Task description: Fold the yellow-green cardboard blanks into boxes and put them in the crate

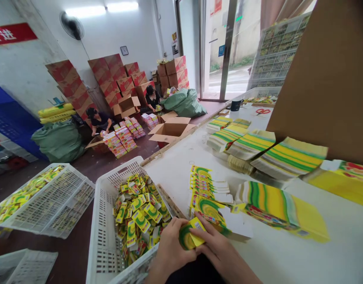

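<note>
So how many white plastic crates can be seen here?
3, maybe more hidden. One full crate beside the left hand, one crate on the floor at left, one empty crate at the bottom-left corner.

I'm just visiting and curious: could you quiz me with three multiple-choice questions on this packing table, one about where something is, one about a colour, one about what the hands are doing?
1. Where is the white crate of small packets?
A. left of the hands
B. on a shelf
C. behind the scissors

2. What colour are the scissors' handles?
A. blue
B. red
C. black

3. The left hand and right hand are:
A. both empty
B. together holding a yellow-green packet
C. holding scissors

Answers: 1 A, the crate stands beside the left hand; 2 B, the handles show red; 3 B, both hands' fingers grip the packet.
</note>
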{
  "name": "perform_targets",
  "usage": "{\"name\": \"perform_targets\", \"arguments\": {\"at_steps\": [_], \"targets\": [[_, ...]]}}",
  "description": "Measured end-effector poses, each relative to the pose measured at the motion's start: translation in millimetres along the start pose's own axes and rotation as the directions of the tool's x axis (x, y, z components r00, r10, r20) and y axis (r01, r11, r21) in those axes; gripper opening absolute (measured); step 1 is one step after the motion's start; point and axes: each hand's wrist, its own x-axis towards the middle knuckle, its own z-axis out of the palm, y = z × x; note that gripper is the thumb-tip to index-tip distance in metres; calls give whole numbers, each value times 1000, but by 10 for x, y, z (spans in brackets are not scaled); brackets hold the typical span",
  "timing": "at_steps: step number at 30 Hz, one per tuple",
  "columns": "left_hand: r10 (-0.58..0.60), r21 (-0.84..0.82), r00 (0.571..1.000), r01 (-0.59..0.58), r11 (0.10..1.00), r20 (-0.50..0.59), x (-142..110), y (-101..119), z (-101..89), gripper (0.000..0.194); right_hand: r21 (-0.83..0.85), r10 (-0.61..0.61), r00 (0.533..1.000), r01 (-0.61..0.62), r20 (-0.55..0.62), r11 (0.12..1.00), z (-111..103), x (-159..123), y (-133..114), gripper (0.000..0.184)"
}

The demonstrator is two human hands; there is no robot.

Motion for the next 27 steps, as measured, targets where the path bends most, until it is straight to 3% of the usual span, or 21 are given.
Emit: {"name": "perform_targets", "arguments": {"at_steps": [4,7,12,16,18,20,22,24,27], "targets": [[44,-10,999,-43,999,24,21,-87,-37,54,-27,59,983,-55,175,998,-216,2,-168,33],[66,23,997,-67,997,44,30,-90,-21,59,-47,107,973,-99,206,994,-299,33,-250,31],[67,91,998,-68,994,11,12,-10,-5,57,-18,164,985,-164,44,986,-83,84,-282,26],[41,93,999,-37,995,-35,-1,-184,-281,49,-5,83,984,-85,-158,996,-88,63,-241,38],[-21,176,987,49,983,-158,-2,-400,-491,46,-86,66,941,-100,-333,991,-215,45,-131,38],[-83,287,943,181,941,-322,-9,-629,-665,66,-227,38,874,-168,-484,959,-350,32,46,40],[-114,313,908,254,915,-403,-22,-790,-746,80,-379,20,862,-243,-506,893,-437,20,245,44],[-116,271,922,226,936,-368,-35,-839,-721,78,-466,36,879,-286,-475,837,-460,3,407,43],[-87,154,972,122,980,-218,-31,-748,-565,61,-506,31,887,-291,-460,812,-436,-32,506,43]]}}
